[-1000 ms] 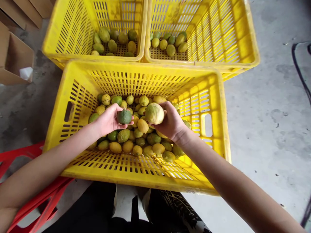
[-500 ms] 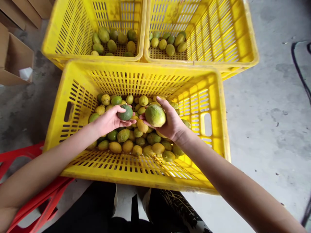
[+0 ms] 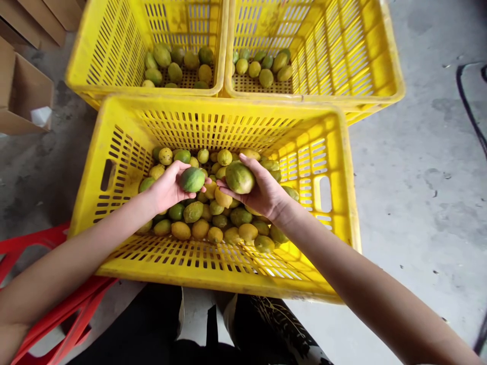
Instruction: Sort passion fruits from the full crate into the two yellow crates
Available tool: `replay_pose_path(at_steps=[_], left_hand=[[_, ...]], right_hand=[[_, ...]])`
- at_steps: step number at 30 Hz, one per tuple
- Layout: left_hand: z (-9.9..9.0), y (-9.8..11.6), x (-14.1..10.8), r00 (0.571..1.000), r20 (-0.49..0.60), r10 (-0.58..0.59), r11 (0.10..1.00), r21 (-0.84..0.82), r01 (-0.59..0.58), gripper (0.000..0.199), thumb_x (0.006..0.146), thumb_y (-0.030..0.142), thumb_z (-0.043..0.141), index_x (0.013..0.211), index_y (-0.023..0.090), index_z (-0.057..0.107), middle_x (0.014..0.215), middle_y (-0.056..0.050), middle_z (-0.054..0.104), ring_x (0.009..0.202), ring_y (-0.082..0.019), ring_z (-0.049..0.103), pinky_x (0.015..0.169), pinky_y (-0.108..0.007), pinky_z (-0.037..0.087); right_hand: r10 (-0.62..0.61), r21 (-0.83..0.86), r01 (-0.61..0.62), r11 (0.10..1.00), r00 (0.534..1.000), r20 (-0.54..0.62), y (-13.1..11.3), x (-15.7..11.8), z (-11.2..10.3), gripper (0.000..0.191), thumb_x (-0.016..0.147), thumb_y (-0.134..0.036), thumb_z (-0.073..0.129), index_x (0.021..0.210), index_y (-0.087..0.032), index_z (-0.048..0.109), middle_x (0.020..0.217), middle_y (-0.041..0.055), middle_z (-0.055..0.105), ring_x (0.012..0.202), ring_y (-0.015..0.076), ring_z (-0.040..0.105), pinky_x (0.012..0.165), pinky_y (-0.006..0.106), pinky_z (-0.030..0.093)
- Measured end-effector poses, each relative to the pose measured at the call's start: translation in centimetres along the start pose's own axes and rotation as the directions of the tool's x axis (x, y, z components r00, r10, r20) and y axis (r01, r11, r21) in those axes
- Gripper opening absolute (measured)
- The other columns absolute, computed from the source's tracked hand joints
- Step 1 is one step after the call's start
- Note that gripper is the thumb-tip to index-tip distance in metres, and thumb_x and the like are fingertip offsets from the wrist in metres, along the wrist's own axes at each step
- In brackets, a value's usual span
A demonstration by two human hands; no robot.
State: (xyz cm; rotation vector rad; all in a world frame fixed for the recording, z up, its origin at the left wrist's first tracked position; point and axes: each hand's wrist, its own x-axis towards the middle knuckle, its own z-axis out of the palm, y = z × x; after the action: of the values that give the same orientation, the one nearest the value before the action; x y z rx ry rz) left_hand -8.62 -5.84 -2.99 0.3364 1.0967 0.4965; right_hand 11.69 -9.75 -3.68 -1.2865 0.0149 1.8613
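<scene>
A big yellow slotted crate [image 3: 114, 218] stands in front of me, its bottom covered with several green and yellow round fruits [image 3: 213, 223]. Over that pile, my left hand [image 3: 165, 188] holds a small green fruit [image 3: 192, 179] in its fingers. Just to the right, my right hand [image 3: 268, 195] cradles a larger yellow-green fruit [image 3: 239, 177] in its palm. The two fruits are close together, almost touching.
Two more yellow crates [image 3: 114, 50] [image 3: 365, 61] stand side by side behind, each with several fruits at the bottom. An open cardboard box [image 3: 23, 96] lies at far left, a red plastic frame [image 3: 57, 314] at lower left. Grey concrete floor [image 3: 418, 192] and a black cable [image 3: 470, 111] lie to the right.
Both hands have turned their fruits: the right hand rolled the larger fruit from its yellow side to a greener side, the left hand rotated the small green one. Arms stayed in place.
</scene>
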Motion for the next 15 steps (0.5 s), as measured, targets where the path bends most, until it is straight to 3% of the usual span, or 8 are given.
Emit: replay_pose_path(at_steps=[2,5,8,12,15], left_hand=[[0.00,-0.05,0.13,1.000,0.005,0.013,1.000,-0.015,-0.013,0.027,0.095,0.024,0.044,0.102,0.011,0.067,0.087,-0.013,0.071,0.067,-0.021,0.070,0.046,-0.023,0.051],[0.05,-0.03,0.11,0.999,0.038,0.028,0.999,-0.032,-0.027,0.030,0.099,0.023,0.041,0.105,0.010,0.068,0.091,-0.012,0.071,0.074,-0.022,0.073,0.064,-0.032,0.062],[0.08,-0.03,-0.07,0.997,0.063,0.032,0.999,-0.029,-0.030,0.031,0.099,0.025,0.043,0.113,0.011,0.067,0.091,-0.012,0.070,0.079,-0.024,0.074,0.074,-0.037,0.064],[0.10,-0.02,-0.45,0.995,0.093,0.047,0.999,-0.031,-0.044,0.032,0.087,0.020,0.048,0.113,0.012,0.065,0.091,-0.012,0.069,0.088,-0.026,0.074,0.082,-0.040,0.063],[0.04,0.07,-0.64,0.991,0.124,0.043,0.999,0.011,-0.044,0.038,0.072,0.015,0.050,0.107,0.012,0.064,0.088,-0.010,0.068,0.082,-0.026,0.073,0.076,-0.038,0.063]], right_hand=[[0.006,-0.008,-0.006,1.000,1.000,0.006,0.03,0.00,0.01,0.031,0.085,-0.041,0.074,0.104,-0.021,0.060,0.086,0.0058,0.070,0.078,0.0202,0.071,0.066,0.031,0.064],[0.011,-0.034,-0.010,0.999,1.000,0.005,0.01,0.00,0.01,0.026,0.089,-0.043,0.067,0.098,-0.020,0.062,0.084,0.0060,0.070,0.077,0.0195,0.070,0.052,0.024,0.055],[-0.024,-0.035,0.024,0.999,1.000,-0.005,-0.06,-0.13,0.22,0.020,0.092,-0.040,0.060,0.092,-0.020,0.062,0.080,0.0045,0.070,0.077,0.0184,0.070,0.048,0.021,0.048],[-0.041,0.017,0.041,0.999,0.999,-0.003,-0.04,-0.44,0.68,0.015,0.093,-0.034,0.060,0.092,-0.020,0.062,0.081,0.0031,0.069,0.072,0.0154,0.066,0.058,0.023,0.056],[-0.065,-0.003,0.065,0.998,0.998,0.011,0.07,-0.43,0.65,0.015,0.091,-0.035,0.066,0.094,-0.021,0.061,0.082,0.0008,0.068,0.068,0.0138,0.065,0.060,0.023,0.057]])
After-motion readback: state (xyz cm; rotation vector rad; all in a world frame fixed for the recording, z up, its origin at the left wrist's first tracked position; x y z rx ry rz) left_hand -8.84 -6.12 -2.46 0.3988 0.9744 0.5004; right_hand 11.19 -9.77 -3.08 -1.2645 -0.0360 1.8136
